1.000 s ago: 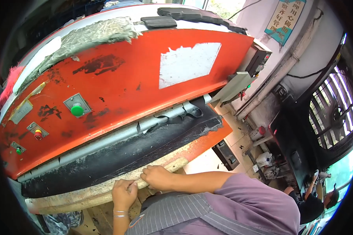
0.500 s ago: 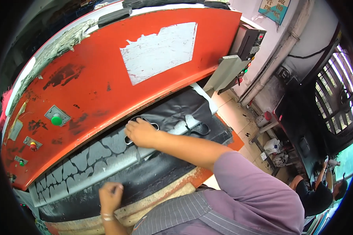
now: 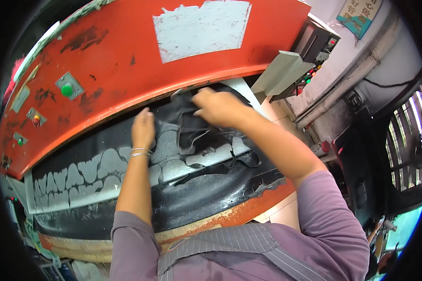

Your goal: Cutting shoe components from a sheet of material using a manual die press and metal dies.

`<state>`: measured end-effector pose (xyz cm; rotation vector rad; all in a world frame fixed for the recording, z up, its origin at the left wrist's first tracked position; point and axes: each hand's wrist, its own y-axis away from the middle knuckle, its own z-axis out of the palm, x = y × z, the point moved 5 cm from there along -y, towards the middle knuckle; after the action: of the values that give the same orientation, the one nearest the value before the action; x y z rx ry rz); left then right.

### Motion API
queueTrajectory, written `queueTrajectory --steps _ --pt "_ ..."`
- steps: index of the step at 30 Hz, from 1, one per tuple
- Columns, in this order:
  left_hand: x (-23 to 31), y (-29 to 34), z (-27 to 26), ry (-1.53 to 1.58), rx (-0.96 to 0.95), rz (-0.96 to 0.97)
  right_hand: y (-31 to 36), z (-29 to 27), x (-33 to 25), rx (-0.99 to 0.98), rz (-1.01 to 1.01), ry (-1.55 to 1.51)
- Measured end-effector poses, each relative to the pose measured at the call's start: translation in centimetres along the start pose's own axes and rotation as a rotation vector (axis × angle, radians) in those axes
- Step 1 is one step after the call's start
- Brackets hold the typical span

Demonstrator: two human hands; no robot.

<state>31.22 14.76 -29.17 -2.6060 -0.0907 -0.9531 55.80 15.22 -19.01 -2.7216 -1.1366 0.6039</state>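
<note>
A black, leather-like sheet [image 3: 197,136] with cut-out gaps lies bunched in the middle of the work surface, blurred along its edges. My right hand [image 3: 215,107] is closed on its far part, fingers curled over it. My left hand [image 3: 144,129] reaches in beside the sheet, over the bed, fingers stretched and apart from the sheet as far as I can see. Under both hands, a grey cutting bed [image 3: 98,189] shows, crossed by thin black leftover strips between cut shapes. A looped black strip [image 3: 251,159] hangs over its near right edge.
An orange press beam [image 3: 126,70] spans the far side, with a green button [image 3: 67,90] and a red button [image 3: 36,121] at left. A control box [image 3: 309,42] stands at right. Black material [image 3: 187,206] drapes over the front edge. A dark table [image 3: 361,168] stands farther right.
My left hand has moved up from the front edge to over the bed. My right hand has shifted right and farther away, from the thin-rimmed loop to the bunched black sheet. The view has shifted.
</note>
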Motion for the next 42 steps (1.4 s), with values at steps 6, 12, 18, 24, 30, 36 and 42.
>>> queueTrajectory --steps 6,12,18,24,30,36,42 --pt "12.7 12.8 5.0 -0.073 -0.551 0.568 7.0 3.2 5.6 0.143 0.643 -0.088" --pt "7.4 11.0 2.1 0.029 -0.165 0.111 10.0 6.1 3.3 0.131 0.600 -0.245" --pt "7.3 10.9 4.3 -0.076 -0.241 0.074 11.3 7.4 4.5 -0.037 0.294 -0.102" --pt "7.2 11.4 3.8 -0.080 -0.314 0.115 12.0 7.5 3.6 0.120 0.205 -0.064" --pt "8.2 11.2 3.4 -0.167 -0.376 0.171 12.0 7.1 3.5 0.135 0.203 0.016" --pt "6.3 11.6 1.6 -0.112 -0.352 0.150 11.0 7.0 1.4 0.010 0.248 0.071" --pt "-5.3 11.0 -14.8 0.318 0.420 -0.014 12.2 2.2 -4.2 0.443 0.257 0.030"
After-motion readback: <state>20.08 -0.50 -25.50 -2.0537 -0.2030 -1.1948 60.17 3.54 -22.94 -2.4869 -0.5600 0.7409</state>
